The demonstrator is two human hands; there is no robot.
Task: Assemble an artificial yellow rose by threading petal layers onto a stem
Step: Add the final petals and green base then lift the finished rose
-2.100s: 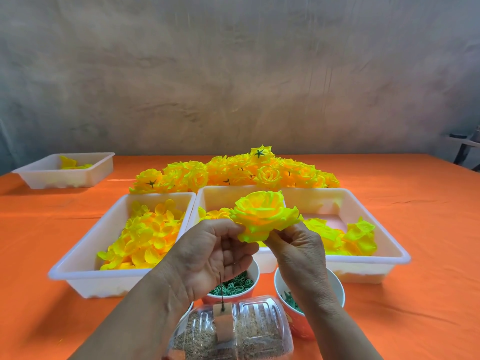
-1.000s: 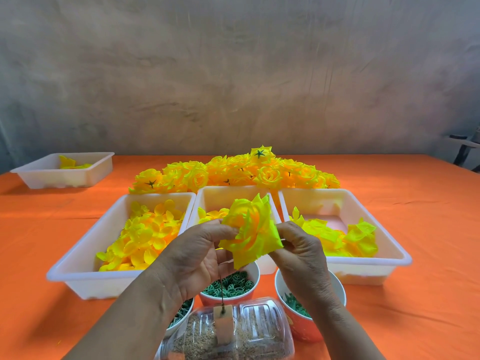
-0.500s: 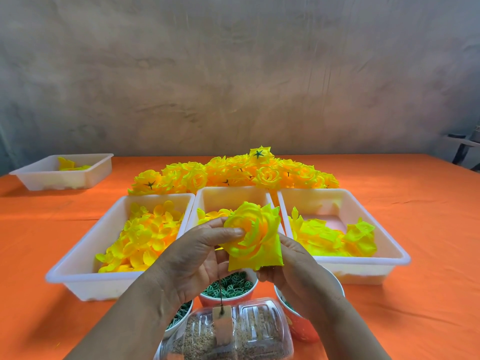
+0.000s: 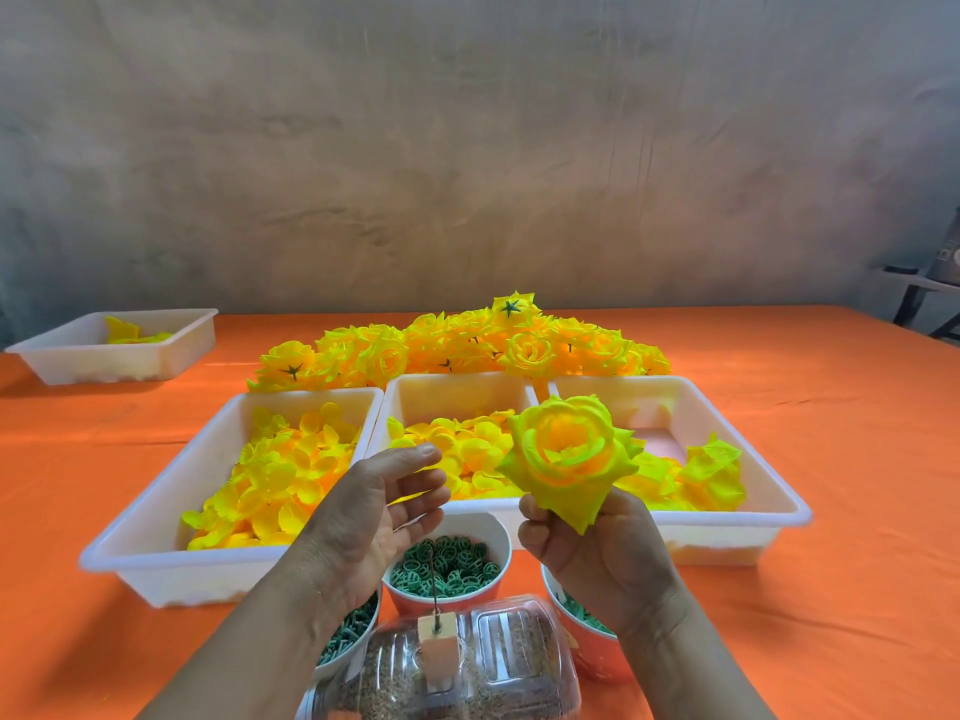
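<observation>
1. Rose (image 4: pixel 569 462): it is held up in the air, well above the counter (image 4: pixel 857 459). From the head view it sits in front of the gap between the middle tray (image 4: pixel 457 379) and the right tray (image 4: pixel 779 491), with the bloom tilted towards the camera.
2. Hands: the right hand (image 4: pixel 597 556) pinches the flower from below, fingers curled round its base. Any stem is hidden by petals and fingers. The left hand (image 4: pixel 371 511) is spread and holds nothing, palm turned towards the rose and a little apart from it.
3. Risk, loose layers: with a single grip at the base, the outer petal layers could slip or splay if nothing locks them yet. I cannot tell whether a green piece is fitted underneath.
4. Risk, crushing: too firm a squeeze would likely crease the soft lowest petals.
5. Risk, below: the wrists hang just over the cup of green rings (image 4: pixel 447 563) and a thin upright pin (image 4: pixel 434 589) set in a wooden block (image 4: pixel 439 646). A careless drop of the hands could tip the cup or catch the pin.
6. Change: half a second earlier both hands were on the flower, with the left thumb lying across its petals. Now the left hand has let go and drawn off leftwards. The rose sits further right and faces the camera more squarely.
</observation>
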